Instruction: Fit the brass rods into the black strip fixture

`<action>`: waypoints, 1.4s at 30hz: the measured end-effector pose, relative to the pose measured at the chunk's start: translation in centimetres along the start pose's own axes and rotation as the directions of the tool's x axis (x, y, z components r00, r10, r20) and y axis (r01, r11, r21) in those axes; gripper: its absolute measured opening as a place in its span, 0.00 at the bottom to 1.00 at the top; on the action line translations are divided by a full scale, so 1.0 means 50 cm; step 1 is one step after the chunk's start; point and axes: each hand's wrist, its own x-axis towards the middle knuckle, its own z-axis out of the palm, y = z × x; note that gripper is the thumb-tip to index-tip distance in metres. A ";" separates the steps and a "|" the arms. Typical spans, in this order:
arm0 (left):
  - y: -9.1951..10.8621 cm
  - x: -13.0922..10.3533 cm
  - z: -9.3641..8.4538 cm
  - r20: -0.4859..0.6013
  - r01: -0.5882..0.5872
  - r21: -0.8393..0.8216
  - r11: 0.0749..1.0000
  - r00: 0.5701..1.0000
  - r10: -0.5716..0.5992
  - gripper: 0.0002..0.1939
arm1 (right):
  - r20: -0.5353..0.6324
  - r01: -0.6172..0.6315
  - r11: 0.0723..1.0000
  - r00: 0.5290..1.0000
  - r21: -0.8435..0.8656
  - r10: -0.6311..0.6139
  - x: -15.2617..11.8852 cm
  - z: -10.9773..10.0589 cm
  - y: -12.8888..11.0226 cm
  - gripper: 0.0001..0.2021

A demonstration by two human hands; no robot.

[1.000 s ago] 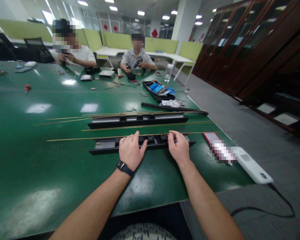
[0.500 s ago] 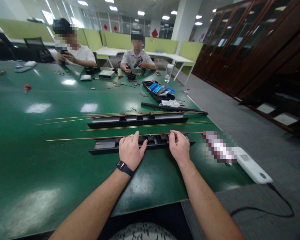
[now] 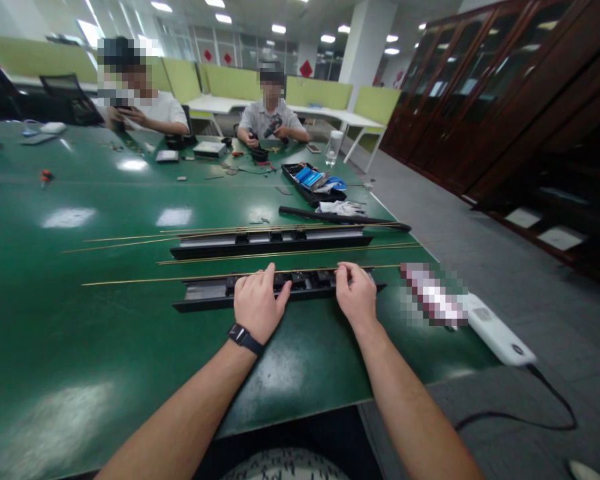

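Observation:
A long black channel (image 3: 205, 294) with a grey inner face and several small black blocks (image 3: 299, 278) lies on the green table before me. Along its far edge runs a thin brass-coloured rod (image 3: 130, 281), reaching well past the channel's left end. My left hand (image 3: 258, 301), wearing a black watch (image 3: 245, 339), lies across the channel, fingers bent over it and thumb on the near side; its fingertips are close to the rod. Near the channel's right end, my right hand (image 3: 357, 293) has thumb and index finger pinched on the rod.
Behind lie a second black channel (image 3: 205, 251) and more brass-coloured rods (image 3: 280, 254). Farther back are a black bar (image 3: 350, 218), white gloves (image 3: 341, 209) and a black tray (image 3: 307, 194). A white power bank-like device (image 3: 500, 331) with a cable sits right. Two people (image 3: 147, 117) sit opposite.
The whole view has shifted slightly, so most things appear a little farther left. Both hands keep the same places on the channel and rod.

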 end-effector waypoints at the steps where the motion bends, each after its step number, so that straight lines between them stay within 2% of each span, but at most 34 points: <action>1: 0.000 0.000 0.000 0.000 -0.001 0.003 1.000 1.000 0.001 0.27 | -0.013 -0.012 1.000 1.000 -0.011 0.012 0.001 0.000 0.002 0.16; 8: 0.000 0.000 -0.005 0.003 -0.020 -0.009 1.000 1.000 0.020 0.27 | -0.063 -0.051 0.996 0.997 -0.069 0.046 0.004 0.003 0.010 0.15; 42: -0.001 0.000 -0.005 -0.016 -0.047 0.003 0.999 0.999 0.047 0.28 | -0.033 0.002 0.999 0.999 -0.041 -0.004 -0.001 0.006 -0.002 0.13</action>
